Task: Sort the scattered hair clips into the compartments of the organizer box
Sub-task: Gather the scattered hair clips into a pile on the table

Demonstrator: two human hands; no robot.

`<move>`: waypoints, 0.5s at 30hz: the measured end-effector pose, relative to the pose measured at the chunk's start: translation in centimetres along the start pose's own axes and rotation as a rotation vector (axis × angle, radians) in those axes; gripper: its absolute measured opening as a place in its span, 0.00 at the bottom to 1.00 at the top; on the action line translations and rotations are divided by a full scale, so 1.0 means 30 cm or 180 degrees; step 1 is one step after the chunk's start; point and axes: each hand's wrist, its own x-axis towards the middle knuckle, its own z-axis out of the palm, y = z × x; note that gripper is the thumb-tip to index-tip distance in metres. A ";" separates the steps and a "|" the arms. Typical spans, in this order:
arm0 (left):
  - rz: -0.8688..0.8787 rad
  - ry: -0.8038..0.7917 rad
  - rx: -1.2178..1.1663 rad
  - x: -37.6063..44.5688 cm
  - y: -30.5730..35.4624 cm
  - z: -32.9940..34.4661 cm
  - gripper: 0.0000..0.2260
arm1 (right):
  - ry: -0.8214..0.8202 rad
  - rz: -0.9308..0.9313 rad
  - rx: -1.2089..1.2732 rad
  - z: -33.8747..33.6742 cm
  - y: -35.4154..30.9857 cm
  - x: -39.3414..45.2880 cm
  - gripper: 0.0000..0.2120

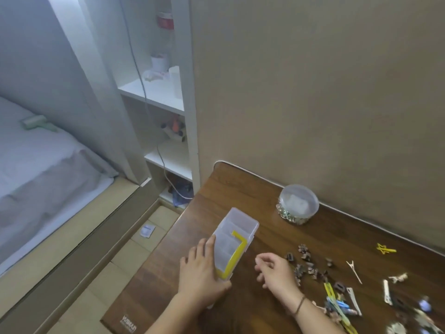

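Clips (pixel 342 307) blur toward frame edge; left hand (pixel 201 273) covers organizer box (pixel 234 239) corner.

Small white lettering sits at the desk (pixel 168 273) near-left corner, too blurred to read; nothing else carries legible text.

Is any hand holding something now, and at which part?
The left hand rests on the organizer box at its near left side. The right hand holds nothing visible.
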 end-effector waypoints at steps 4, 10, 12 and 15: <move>0.0351 0.0200 0.0271 0.042 0.113 0.003 0.49 | 0.1114 -0.1222 -0.2415 -0.186 0.162 0.070 0.13; 0.2207 0.1000 -0.0762 -0.013 0.361 0.116 0.27 | -0.0071 -0.1326 -0.3149 -0.323 0.256 0.182 0.29; 0.2228 0.0640 -0.0903 -0.020 0.405 0.170 0.24 | -0.0054 -0.1546 -0.3101 -0.329 0.300 0.142 0.27; 0.1984 0.0163 -0.0822 -0.043 0.438 0.262 0.27 | -0.0164 -0.1807 -0.2989 -0.340 0.394 0.033 0.28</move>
